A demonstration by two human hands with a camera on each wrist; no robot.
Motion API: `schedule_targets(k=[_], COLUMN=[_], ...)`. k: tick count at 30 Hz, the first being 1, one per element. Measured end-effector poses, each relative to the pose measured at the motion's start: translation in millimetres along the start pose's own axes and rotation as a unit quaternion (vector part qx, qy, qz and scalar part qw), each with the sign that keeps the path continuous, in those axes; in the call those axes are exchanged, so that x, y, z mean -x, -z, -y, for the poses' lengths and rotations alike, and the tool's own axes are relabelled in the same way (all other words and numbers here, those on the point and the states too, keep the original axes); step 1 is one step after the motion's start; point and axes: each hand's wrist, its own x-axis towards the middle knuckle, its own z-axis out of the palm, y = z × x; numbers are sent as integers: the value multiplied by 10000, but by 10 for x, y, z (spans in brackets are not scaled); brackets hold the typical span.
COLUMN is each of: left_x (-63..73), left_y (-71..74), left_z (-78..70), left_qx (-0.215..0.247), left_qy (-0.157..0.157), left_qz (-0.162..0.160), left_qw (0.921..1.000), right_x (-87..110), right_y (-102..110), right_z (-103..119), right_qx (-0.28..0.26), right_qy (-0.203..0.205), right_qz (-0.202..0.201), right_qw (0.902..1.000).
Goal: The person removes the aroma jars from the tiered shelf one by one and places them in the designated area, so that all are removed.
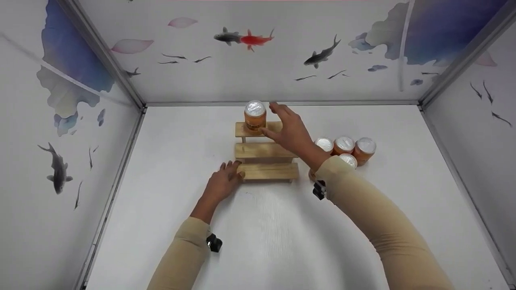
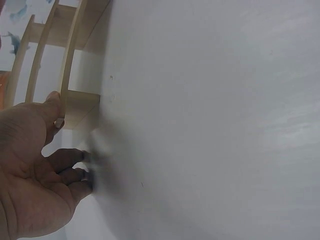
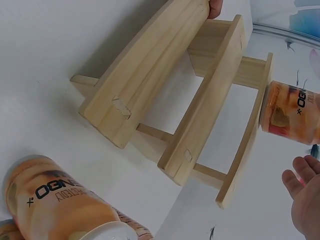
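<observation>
A three-step wooden stand [image 1: 268, 172] is on the white table. One orange can [image 1: 254, 114] with a silvery top stands upright on its rear, highest step, toward the left end. Beside that can is my right hand [image 1: 291, 129], thumb and fingers spread; the right wrist view shows a gap between the fingers [image 3: 295, 182] and the can [image 3: 290, 112]. My left hand [image 1: 223, 183] pinches the left end of the lowest step between thumb and finger, its other fingers loosely bent near the tabletop [image 2: 210, 125].
Several more orange cans [image 1: 365, 151] are grouped on the table right of the stand, partly hidden by my right forearm. White panels printed with fish [image 1: 320, 56] enclose the table at the back and both sides.
</observation>
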Motion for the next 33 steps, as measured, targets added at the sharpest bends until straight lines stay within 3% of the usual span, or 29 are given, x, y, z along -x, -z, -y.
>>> schedule_targets(k=[8,22,33], left_x=[-17,-10,-21], left_y=[-2,-5,-11], left_z=[-10,-12,34], left_qx=[-130,88,70], left_qy=[-134,-83,-105], left_qz=[-93,-90,-124], left_qw=[9998,9999,9998], right_x=[-115,-250,-263], right_y=[-66,-214,-256], right_z=[122,218,202], right_qx=[215,137,8], right_qy=[-120,-605,-532], right_qz=[52,143,11], right_qw=[9997,9980,9986])
